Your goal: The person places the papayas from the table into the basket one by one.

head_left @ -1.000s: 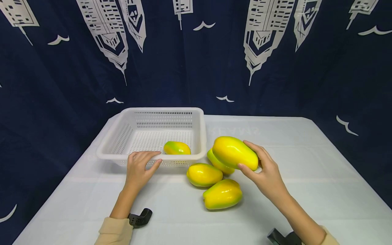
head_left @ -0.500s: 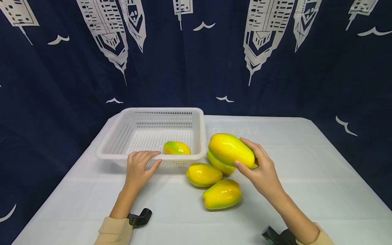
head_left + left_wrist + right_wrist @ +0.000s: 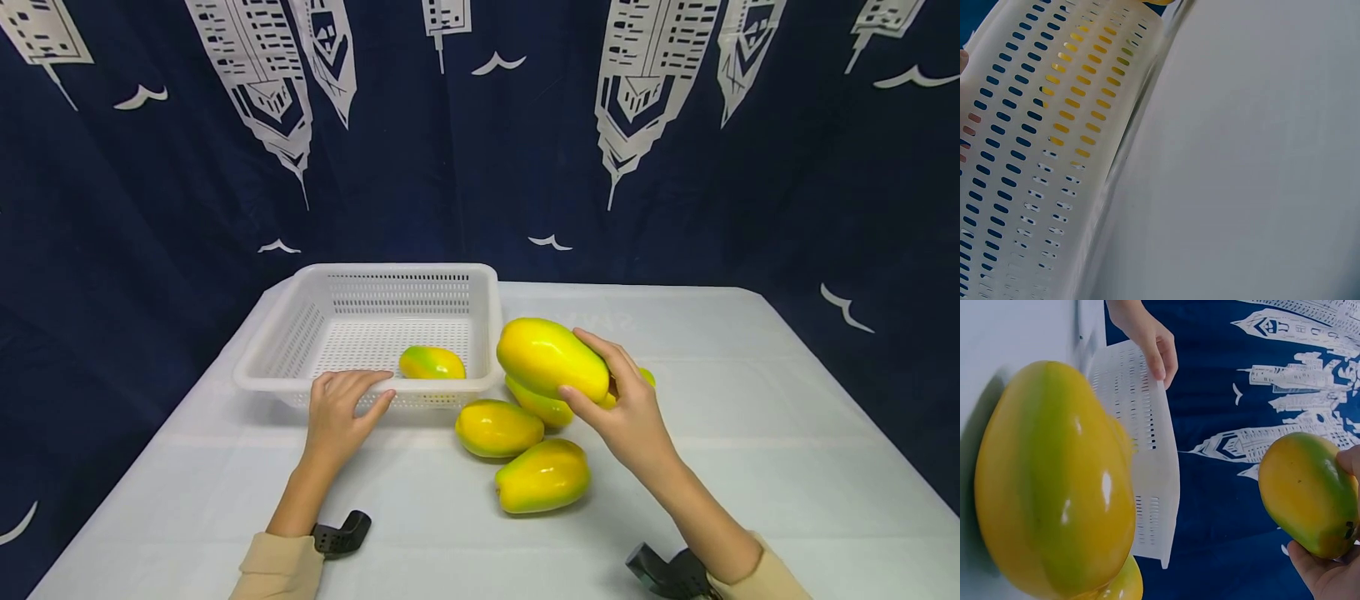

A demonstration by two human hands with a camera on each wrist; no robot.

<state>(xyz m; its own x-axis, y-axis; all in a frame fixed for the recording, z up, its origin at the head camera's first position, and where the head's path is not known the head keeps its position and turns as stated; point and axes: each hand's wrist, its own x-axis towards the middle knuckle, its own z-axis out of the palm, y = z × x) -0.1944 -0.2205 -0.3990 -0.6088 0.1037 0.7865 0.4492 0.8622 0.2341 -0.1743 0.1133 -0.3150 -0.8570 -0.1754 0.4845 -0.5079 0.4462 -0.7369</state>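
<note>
My right hand (image 3: 626,408) holds a yellow-green papaya (image 3: 552,358) above the table, thumb on the near side and fingers round its right end. In the right wrist view, this papaya (image 3: 1307,494) shows at the right edge between thumb and fingers. At the near rim of a white slotted basket (image 3: 370,386), my left hand (image 3: 341,417) grips the edge; its fingers lie over the rim and show through the slots in the left wrist view. One papaya (image 3: 432,362) lies inside the basket, near its front right corner.
Right of the basket, papayas lie on the white-covered table (image 3: 420,517): one in front (image 3: 543,477), one by the basket corner (image 3: 499,428), one partly under the held papaya (image 3: 542,407). Another papaya (image 3: 647,377) peeks from behind the right hand. A dark blue printed curtain (image 3: 450,167) hangs behind.
My right hand has carried the papaya left and slightly up, toward the basket's right side, uncovering part of a papaya behind the hand. The left hand stays at the basket's rim.
</note>
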